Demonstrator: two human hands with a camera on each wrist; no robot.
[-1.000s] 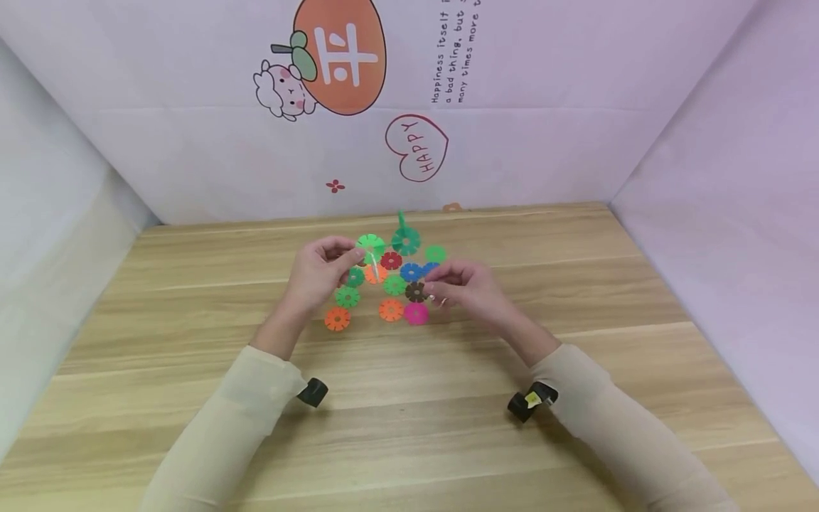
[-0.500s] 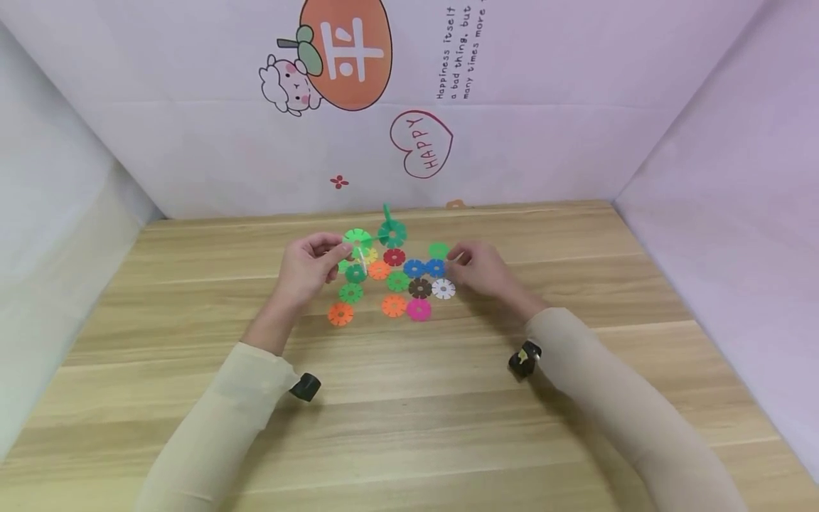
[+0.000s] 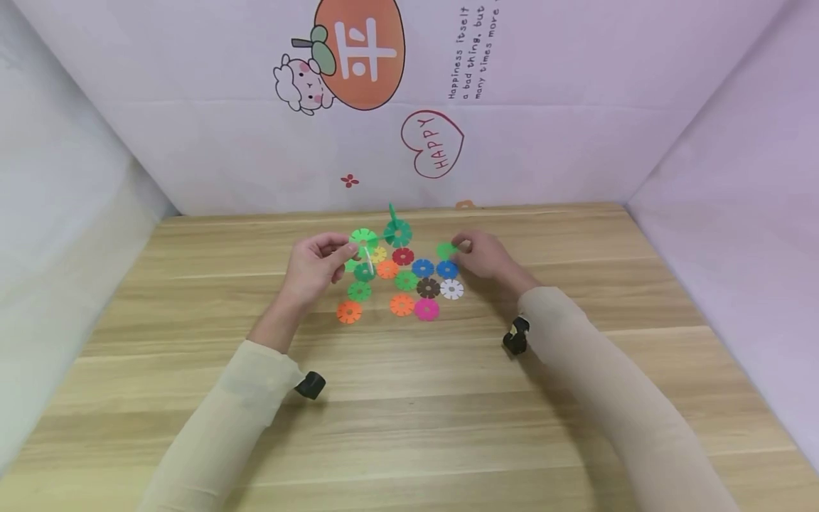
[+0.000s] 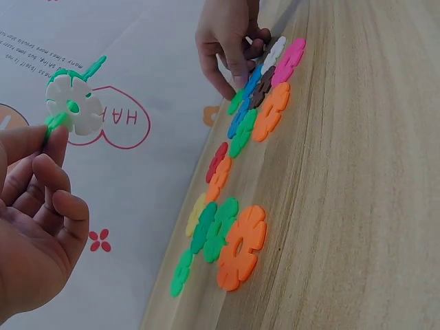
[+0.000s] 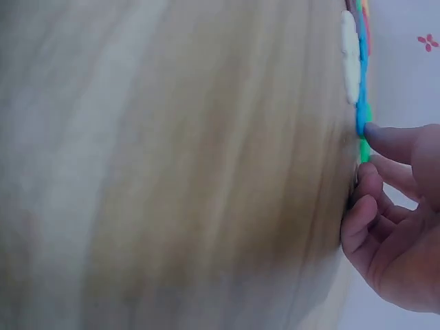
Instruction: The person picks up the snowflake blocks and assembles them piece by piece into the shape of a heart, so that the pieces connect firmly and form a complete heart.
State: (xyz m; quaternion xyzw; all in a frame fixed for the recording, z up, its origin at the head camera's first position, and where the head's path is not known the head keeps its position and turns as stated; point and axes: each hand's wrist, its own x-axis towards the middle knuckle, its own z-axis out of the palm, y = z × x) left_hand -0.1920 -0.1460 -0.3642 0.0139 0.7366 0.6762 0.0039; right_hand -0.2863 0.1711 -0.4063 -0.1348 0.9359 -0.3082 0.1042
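Observation:
My left hand (image 3: 313, 267) pinches a joined piece of plastic snowflake discs, held up off the table. Its light green disc (image 3: 363, 240) is nearest the fingertips, with a dark green disc (image 3: 398, 233) beyond it and a white disc (image 4: 74, 105) facing the left wrist camera. My right hand (image 3: 484, 254) is at the right edge of a light green disc (image 3: 445, 250) lying on the table. Thumb and finger are bent beside that disc; whether they grip it cannot be told. A blue disc (image 3: 447, 269) lies just in front of it, close to the thumb in the right wrist view.
Several loose discs lie flat on the wooden table (image 3: 409, 412), among them a white disc (image 3: 451, 289), a brown disc (image 3: 429, 287), a pink disc (image 3: 426, 309), a red disc (image 3: 403, 256) and an orange disc (image 3: 348, 311). A printed white sheet (image 3: 544, 142) rises behind the table.
My right hand has let go of a white disc, now on the table beside the brown one, and moved back to the light green disc. The left hand keeps its joined piece.

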